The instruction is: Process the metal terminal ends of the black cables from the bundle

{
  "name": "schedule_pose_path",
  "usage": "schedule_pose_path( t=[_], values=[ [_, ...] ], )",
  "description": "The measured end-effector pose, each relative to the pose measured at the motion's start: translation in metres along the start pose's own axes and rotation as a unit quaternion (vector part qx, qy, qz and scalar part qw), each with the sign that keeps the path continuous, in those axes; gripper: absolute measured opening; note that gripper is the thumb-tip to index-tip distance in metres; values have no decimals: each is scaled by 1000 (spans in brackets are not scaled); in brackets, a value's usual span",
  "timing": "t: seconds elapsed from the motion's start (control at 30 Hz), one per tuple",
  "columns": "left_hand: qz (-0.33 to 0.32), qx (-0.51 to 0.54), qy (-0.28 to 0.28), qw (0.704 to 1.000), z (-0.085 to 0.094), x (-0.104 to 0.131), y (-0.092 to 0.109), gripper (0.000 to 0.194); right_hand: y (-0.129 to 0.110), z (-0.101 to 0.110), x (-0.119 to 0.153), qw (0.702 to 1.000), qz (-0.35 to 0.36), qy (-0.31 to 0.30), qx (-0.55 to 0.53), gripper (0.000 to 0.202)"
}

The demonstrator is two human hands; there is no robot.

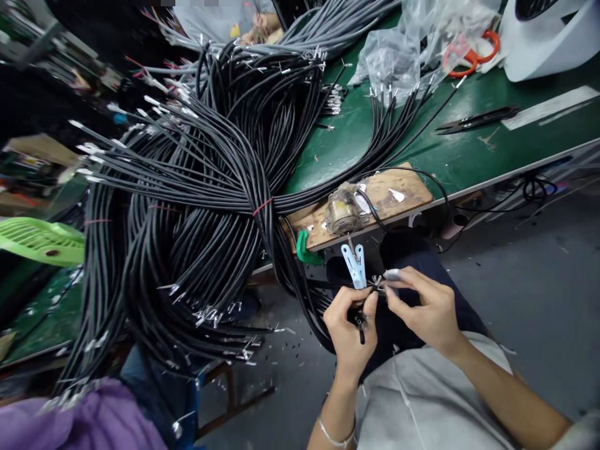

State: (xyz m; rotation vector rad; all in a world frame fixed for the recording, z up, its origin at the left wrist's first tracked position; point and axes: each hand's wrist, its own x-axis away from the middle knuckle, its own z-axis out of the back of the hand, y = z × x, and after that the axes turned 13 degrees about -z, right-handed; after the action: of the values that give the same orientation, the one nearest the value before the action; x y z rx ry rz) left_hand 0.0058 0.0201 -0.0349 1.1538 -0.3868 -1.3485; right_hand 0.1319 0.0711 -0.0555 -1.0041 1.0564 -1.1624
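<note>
My left hand [351, 319] is closed in a pinch around a black cable [362, 336], whose stripped, silvery end points toward my right hand. My right hand [424, 306] meets it there, thumb and fingers pinched at the bare wire tips [377, 282]; a silvery wrap covers one fingertip. Just above my left hand, a light blue clothespin [355, 265] hangs on a shaft from a small motor-like piece [344, 211] on a wooden board [407, 187]. Black cables [300, 275] run from a tied bundle down toward my left hand.
Heaps of black cables [187, 169] cover the left of the green table [328, 150]. Farther right are orange-handled scissors [482, 53], dark snips [478, 120], plastic bags [394, 56] and a white container [539, 44]. A green clamp [307, 250] grips the board's edge. Another person's hands [265, 26] show at the back.
</note>
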Motion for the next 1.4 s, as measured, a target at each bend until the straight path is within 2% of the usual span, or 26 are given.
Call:
schedule_pose_path(
  t=[0.13, 0.27, 0.33, 0.4, 0.47, 0.57, 0.63, 0.7, 0.8, 0.87, 0.9, 0.97, 1.03, 1.1, 1.3, 1.37, 1.4],
  values=[
    [20, 5, -19, 1000, 5, -2, 5, 10, 5, 4, -6, 996, -53, -20, -68, 17],
    [31, -5, -58, 998, 10, -5, 8, 16, 4, 5, -13, 980, -64, -137, -127, 41],
    [27, -12, -66, 997, 10, -5, 7, 16, 1, 3, -13, 987, -46, -127, -90, 44],
    [22, -20, -60, 998, 9, -4, 5, 15, -3, 1, -10, 998, 10, -55, -25, 33],
    [15, -32, -50, 998, 6, -3, 3, 13, -5, 0, -5, 993, 105, 7, 49, 28],
    [-12, -58, -52, 997, 1, -3, 2, 11, -6, 2, 0, 964, 224, 17, 143, 33],
    [-35, -66, -64, 995, -1, -4, 2, 11, -5, 3, 2, 957, 240, 10, 163, 34],
    [-40, -54, -78, 995, -1, -5, 3, 11, -4, 5, -1, 971, 192, 12, 139, 29],
    [-14, -33, -98, 995, 3, -5, 4, 13, -1, 9, -10, 997, 49, 28, 60, 22],
    [1, -33, -102, 994, 6, -4, 4, 16, 3, 12, -16, 999, -28, 47, -1, 18],
    [6, -35, -103, 994, 7, -4, 5, 17, 4, 13, -18, 997, -54, 44, -29, 18],
    [9, -36, -99, 994, 8, -3, 5, 18, 5, 14, -20, 994, -86, -15, -69, 22],
    [12, -35, -94, 995, 8, -3, 5, 18, 3, 12, -17, 986, -106, -103, -73, 23],
    [16, -32, -87, 996, 8, -3, 5, 17, 0, 7, -11, 981, -120, -140, -67, 13],
    [13, -28, -89, 996, 10, -3, 7, 20, 7, 0, -5, 966, -160, -153, -135, 15],
    [12, -32, -92, 995, 11, -4, 8, 20, 10, 5, -9, 981, -122, -107, -104, 11],
    [11, -33, -92, 995, 11, -4, 8, 20, 10, 8, -11, 990, -81, -85, -73, 13]
  ],
)
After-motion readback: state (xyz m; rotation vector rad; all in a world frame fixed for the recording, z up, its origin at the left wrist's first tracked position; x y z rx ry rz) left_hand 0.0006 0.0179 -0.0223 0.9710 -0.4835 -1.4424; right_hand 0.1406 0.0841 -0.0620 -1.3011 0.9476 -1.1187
